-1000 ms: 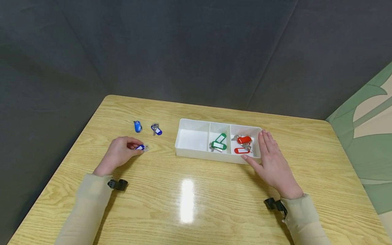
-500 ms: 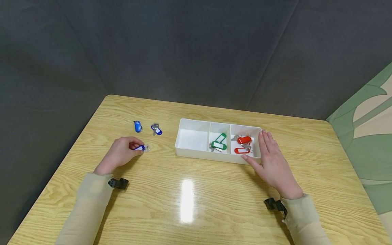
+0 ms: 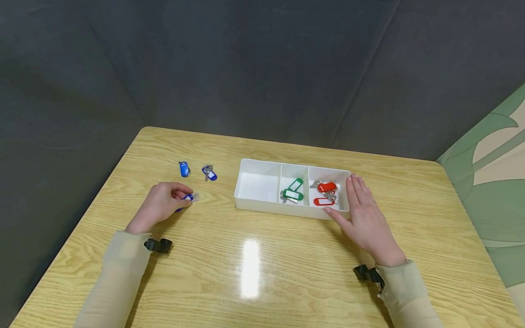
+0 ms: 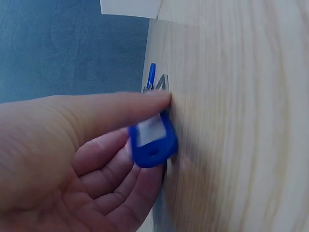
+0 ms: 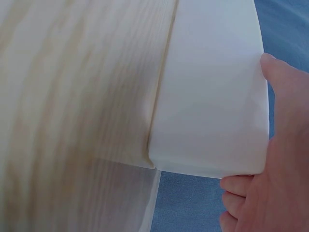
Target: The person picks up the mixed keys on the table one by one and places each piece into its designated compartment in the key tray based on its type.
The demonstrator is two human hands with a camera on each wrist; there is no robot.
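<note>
The left hand (image 3: 157, 207), left of centre in the head view, has its fingers curled in and pinches a blue key tag (image 4: 153, 145) between thumb and fingers, low over the table (image 3: 295, 259); the grip sits on the tag's flat body, probably because the plastic gives a surer hold than the ring (image 3: 196, 197) jutting past the fingertips; a further bit of blue shows under the thumb in the head view, and whether it is the same tag I cannot tell.

The right hand (image 3: 365, 221), right of centre, lies nearly straight-fingered along the right end of the white tray (image 3: 262, 206), thumb at its front wall; it lifts nothing, and set around that corner it seems to brace the tray against sliding.

The tray stands centre-right, divided by upright walls that keep its contents apart; green tags (image 3: 293, 194) lie in the middle compartment and red tags (image 3: 326, 187) in the right one, which suggests sorting by colour; a plain blue tag (image 3: 184, 169) and a blue tag with a key (image 3: 210, 174) lie on the table, left of the tray, just beyond the left hand and within its easy reach.
</note>
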